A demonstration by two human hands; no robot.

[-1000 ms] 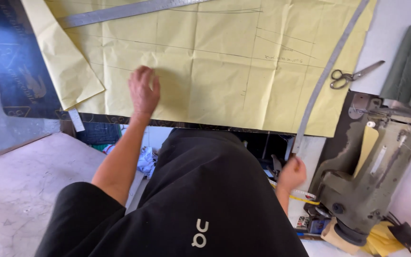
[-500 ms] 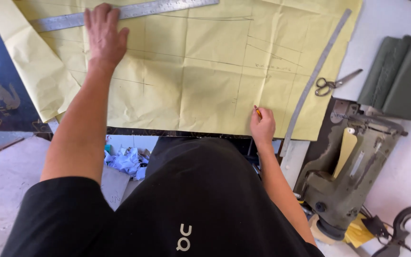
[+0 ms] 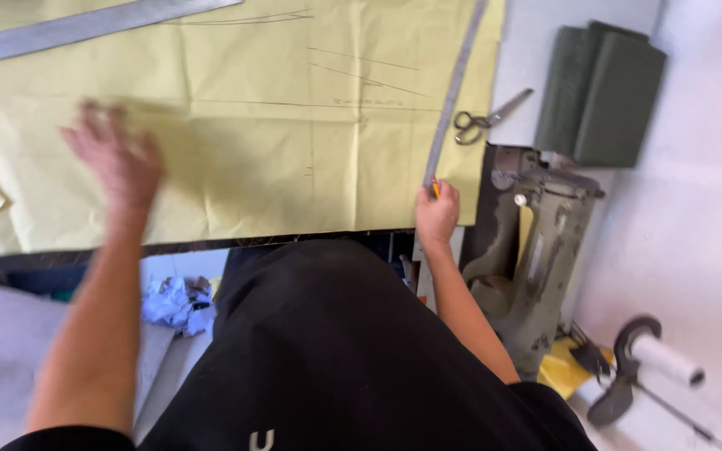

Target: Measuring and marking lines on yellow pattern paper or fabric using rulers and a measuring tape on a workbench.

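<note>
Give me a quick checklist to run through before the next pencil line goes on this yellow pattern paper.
1. Paper lies flat: the yellow paper is spread on the table but shows creases and a folded left corner. Not ok.
2. Pencil in hand: the right hand grips a yellow pencil at the paper's lower edge. Ok.
3. Curved ruler beside the pencil: its lower end is by the right hand. Ok.
4. Paper held down: the left hand is blurred over the sheet; contact unclear. Cannot tell.
5. Straight ruler within sight: it lies along the top. Ok.
6. Scissors off the paper: they lie beside it. Ok.
</note>
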